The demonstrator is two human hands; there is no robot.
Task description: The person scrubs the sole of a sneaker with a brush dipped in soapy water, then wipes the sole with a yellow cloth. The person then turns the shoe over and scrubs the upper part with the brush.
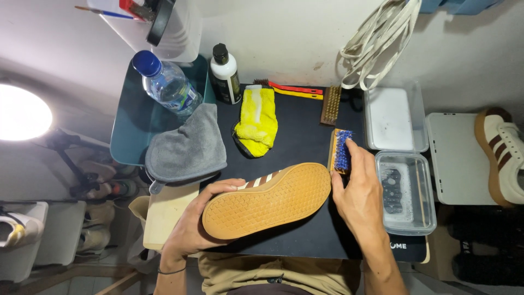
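Right now you are holding a sneaker (pixel 267 201) sole-up in the lower middle of the frame, its tan rubber sole facing the camera and its brown-striped white side just showing along the upper edge. Your left hand (pixel 191 226) is cupping the heel end from below and the left, fingers curled around the shoe's side and pressing on it. Your right hand (pixel 357 194) is gripping a wooden brush with blue bristles (pixel 340 150), fingers wrapped over its back, and you are holding the brush just beside the toe of the sneaker, at the toe's upper right; whether the bristles are touching the sole, I cannot tell.

You are working over a black mat (pixel 305 131) filling the middle of the frame. On it, above the shoe, a yellow cloth (pixel 257 120) is lying, with a brass-bristled brush (pixel 331 105) to its right and a red and a yellow handled brush (pixel 295 90) near the top edge. A grey cloth (pixel 184 145) is draping at the left, below a water bottle (pixel 166 82) on a teal tray (pixel 128 123), and a dark bottle with a white top (pixel 225 74) is standing next to it. At the right, a clear container (pixel 406 191) is holding soapy water, with its lid (pixel 394 117) above it. A second matching sneaker (pixel 502 153) is resting at the far right.
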